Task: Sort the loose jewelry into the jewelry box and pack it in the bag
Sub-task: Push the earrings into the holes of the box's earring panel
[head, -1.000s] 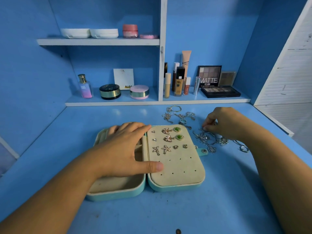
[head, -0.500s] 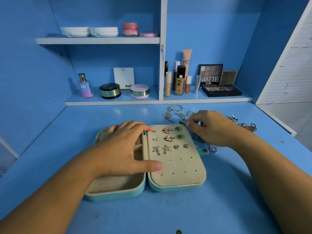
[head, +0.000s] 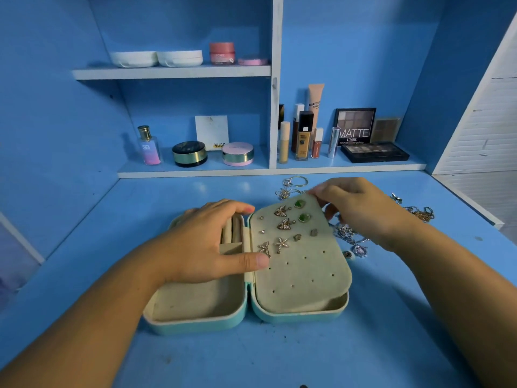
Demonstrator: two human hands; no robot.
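Note:
An open teal jewelry box (head: pixel 201 323) lies on the blue desk. Its right half holds a beige earring panel (head: pixel 305 278) with several pairs of earrings (head: pixel 282 222) pinned in it. My right hand (head: pixel 361 208) pinches the panel's far right corner, and that edge is lifted off the box. My left hand (head: pixel 201 242) rests flat over the left half, thumb on the hinge edge. Loose silver rings and chains (head: pixel 349 236) lie right of the box, and more loose pieces (head: pixel 291 186) lie behind it. No bag is in view.
A low shelf (head: pixel 268 172) behind the desk carries a perfume bottle (head: pixel 149 147), compacts, foundation bottles and an eyeshadow palette (head: pixel 375 152). An upper shelf holds white cases and a pink jar. A gold chain (head: pixel 419 212) lies at the far right near the desk edge.
My right hand moved left from the loose jewelry to the panel's far corner and raised that edge. My left hand stayed on the box.

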